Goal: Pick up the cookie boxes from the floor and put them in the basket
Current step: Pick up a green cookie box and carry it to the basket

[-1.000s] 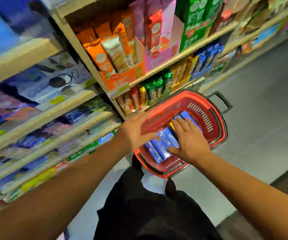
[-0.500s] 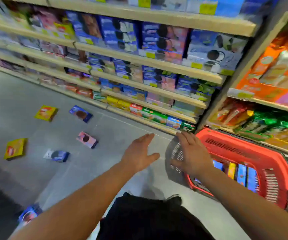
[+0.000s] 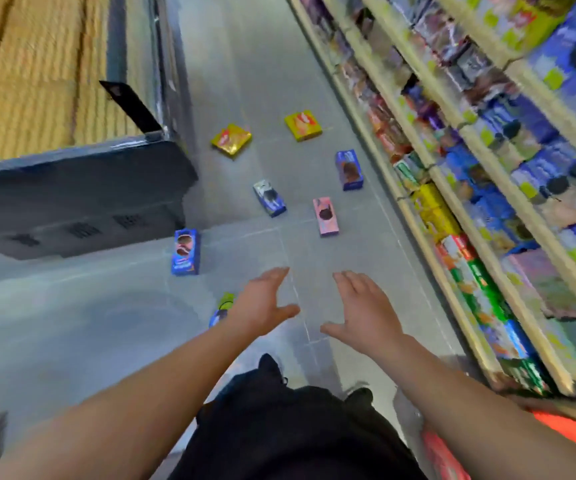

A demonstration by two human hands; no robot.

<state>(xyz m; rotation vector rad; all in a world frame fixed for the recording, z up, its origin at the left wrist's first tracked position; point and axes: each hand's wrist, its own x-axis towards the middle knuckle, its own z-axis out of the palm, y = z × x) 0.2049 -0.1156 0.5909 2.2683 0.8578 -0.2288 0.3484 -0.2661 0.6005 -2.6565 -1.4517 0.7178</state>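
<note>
In the head view, both hands reach forward over the grey tiled floor (image 3: pixel 314 81) in the lower middle of the frame. The left hand (image 3: pixel 262 306) has its fingers straight and together with the thumb spread, and holds nothing. The right hand (image 3: pixel 364 311) is likewise spread flat, thumb out to the side, and holds nothing. The two hands are near each other but apart.

Cardboard cookie boxes lie scattered on the floor above the hands. A blue box with dark round cookies printed on it (image 3: pixel 185 251) lies left of centre, near the corner of a dark chest freezer (image 3: pixel 78 188) that fills the upper left. A pink box (image 3: pixel 326 216) and a blue and white box (image 3: pixel 269 198) lie just above the hands, well apart from each other. A tall blue box (image 3: pixel 349 169) lies nearer the wooden store shelves (image 3: pixel 470 140) that run down the right side, packed with coloured packets. Two yellow square boxes (image 3: pixel 231 140) (image 3: pixel 303 125) lie farthest up the frame. Another blue box with a green patch (image 3: pixel 222 308) peeks out just beside the left wrist, mostly hidden and blurred, so it is perhaps also a cookie box.

The red plastic shopping basket (image 3: pixel 570 434) shows only as an edge in the lower right corner, under the right forearm; what is in it cannot be seen.
</note>
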